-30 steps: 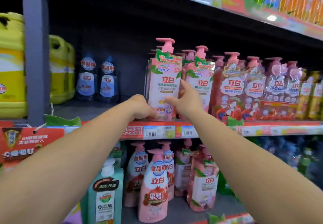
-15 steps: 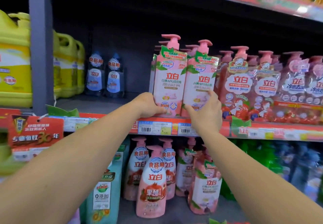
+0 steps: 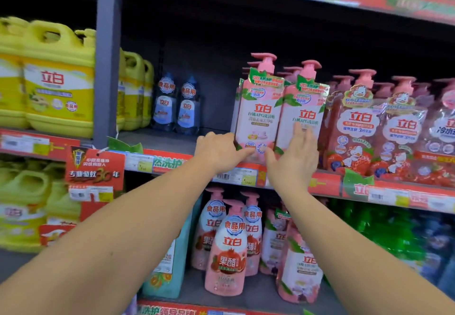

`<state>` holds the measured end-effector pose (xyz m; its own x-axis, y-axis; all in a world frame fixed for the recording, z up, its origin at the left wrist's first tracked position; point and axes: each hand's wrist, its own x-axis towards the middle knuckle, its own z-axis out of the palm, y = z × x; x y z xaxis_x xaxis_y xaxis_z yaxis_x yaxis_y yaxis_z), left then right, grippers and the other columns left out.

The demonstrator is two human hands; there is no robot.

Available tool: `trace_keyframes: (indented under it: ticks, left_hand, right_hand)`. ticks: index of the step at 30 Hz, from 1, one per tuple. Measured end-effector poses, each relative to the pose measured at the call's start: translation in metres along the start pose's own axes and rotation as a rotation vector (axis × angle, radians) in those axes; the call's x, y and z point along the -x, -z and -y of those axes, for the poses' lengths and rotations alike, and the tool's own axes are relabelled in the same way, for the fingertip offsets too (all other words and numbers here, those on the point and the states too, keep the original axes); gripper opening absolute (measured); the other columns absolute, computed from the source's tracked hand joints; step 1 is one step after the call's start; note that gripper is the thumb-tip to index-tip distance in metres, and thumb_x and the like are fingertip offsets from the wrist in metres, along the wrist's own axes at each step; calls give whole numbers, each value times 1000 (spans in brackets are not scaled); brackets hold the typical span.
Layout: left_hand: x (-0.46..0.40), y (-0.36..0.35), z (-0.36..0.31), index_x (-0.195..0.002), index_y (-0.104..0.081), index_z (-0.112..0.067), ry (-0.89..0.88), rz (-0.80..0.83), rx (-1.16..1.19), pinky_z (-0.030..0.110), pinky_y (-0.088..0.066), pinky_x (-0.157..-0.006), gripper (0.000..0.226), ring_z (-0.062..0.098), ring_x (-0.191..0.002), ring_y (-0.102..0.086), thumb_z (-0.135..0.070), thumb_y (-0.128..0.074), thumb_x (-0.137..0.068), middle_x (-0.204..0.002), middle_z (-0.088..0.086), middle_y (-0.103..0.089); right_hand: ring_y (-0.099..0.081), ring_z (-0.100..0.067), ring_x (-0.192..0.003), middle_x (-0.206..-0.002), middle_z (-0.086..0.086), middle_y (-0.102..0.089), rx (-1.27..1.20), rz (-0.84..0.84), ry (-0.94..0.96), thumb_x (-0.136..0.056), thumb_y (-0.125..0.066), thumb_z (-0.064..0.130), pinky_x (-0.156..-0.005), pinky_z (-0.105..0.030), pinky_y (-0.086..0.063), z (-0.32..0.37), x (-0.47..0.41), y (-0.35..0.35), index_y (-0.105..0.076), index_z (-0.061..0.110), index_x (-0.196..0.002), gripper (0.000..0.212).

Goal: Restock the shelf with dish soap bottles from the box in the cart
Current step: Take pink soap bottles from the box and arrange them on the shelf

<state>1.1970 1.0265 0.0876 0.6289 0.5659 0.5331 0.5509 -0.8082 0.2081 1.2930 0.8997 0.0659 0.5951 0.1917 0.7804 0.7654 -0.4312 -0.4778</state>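
Our left hand (image 3: 219,149) curls its fingers around the lower edge of one pink dish soap bottle (image 3: 258,115), while our right hand (image 3: 294,159) presses straight, spread fingers flat against its neighbour (image 3: 305,108). Both arms reach forward and up. The bottles stand upright, touching, at the front of the shelf (image 3: 172,159).

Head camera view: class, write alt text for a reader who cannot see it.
Two hands reach to a store shelf: the left hand grips the base of one pink pump bottle, and the right hand lies flat-fingered against its neighbour. Yellow jugs stand at left.
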Motion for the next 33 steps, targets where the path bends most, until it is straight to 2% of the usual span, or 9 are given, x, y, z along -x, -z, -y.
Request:
trace_keyframes:
  ticks: [3,5,9,11,15,19,22,28,33]
  left_hand:
    - [30,7,14,-124,-57,-20,-16,-225,-41,42,-35,-95,62,30,-118,-49,-67,-42,-87,-120,5,-63]
    - [52,10,45,-131,-54,-19,-6,-281,-70,43,-33,-102,60,28,-125,-46,-60,-47,-88,-131,4,-58]
    - [106,26,133,-137,-50,-21,49,-204,-196,45,-28,-111,62,29,-133,-39,-54,-52,-85,-148,3,-43]
    - [140,41,176,-136,-52,-20,77,-189,-249,45,-29,-110,66,31,-133,-40,-49,-49,-77,-149,7,-43]
    - [216,82,277,-138,-48,-16,304,-137,-314,42,-33,-109,65,29,-133,-42,-47,-53,-82,-146,9,-45]
    - [310,130,392,-142,-38,-18,555,-48,-372,42,-33,-107,67,28,-135,-37,-46,-59,-85,-146,5,-42]
    - [380,163,459,-137,-42,-17,674,-7,-438,43,-35,-105,62,29,-132,-41,-49,-56,-85,-142,5,-46]
    - [499,214,545,-128,-50,-18,935,63,-500,43,-38,-101,57,30,-125,-47,-58,-51,-86,-133,5,-54]
    - [563,232,593,-131,-49,-21,1071,46,-502,41,-34,-105,61,28,-130,-42,-61,-53,-85,-139,5,-51]
  right_hand:
    - [-10,-25,-149,-161,-3,-18,-20,79,187,-92,-56,33,-119,-45,-11,37,19,-10,-25,21,-151,68]
    - [-9,-24,-149,-161,-1,-19,1,174,274,-95,-51,33,-119,-46,-9,65,35,-23,-27,21,-151,62]
    - [-5,-27,-149,-161,-5,-15,80,315,480,-96,-47,28,-119,-48,-6,132,85,-57,-26,17,-151,59]
    - [-5,-27,-149,-161,-7,-15,51,402,579,-95,-44,23,-118,-47,-6,175,122,-76,-26,16,-151,59]
    - [-15,-27,-148,-157,-8,-25,-48,528,720,-93,-46,21,-118,-46,-15,273,206,-111,-30,13,-148,58]
    - [-22,-29,-144,-153,-9,-31,-167,775,825,-93,-50,23,-116,-43,-25,385,305,-138,-26,9,-149,63]
    - [-31,-28,-138,-150,-8,-35,-260,860,890,-91,-52,25,-110,-43,-33,461,378,-148,-31,10,-144,59]
    - [-20,-24,-146,-159,-6,-22,-375,1116,973,-95,-48,29,-115,-43,-26,572,500,-154,-21,14,-152,64]
    - [-30,-29,-141,-151,-8,-35,-426,1187,1062,-92,-53,31,-111,-45,-31,627,572,-163,-28,14,-147,63]
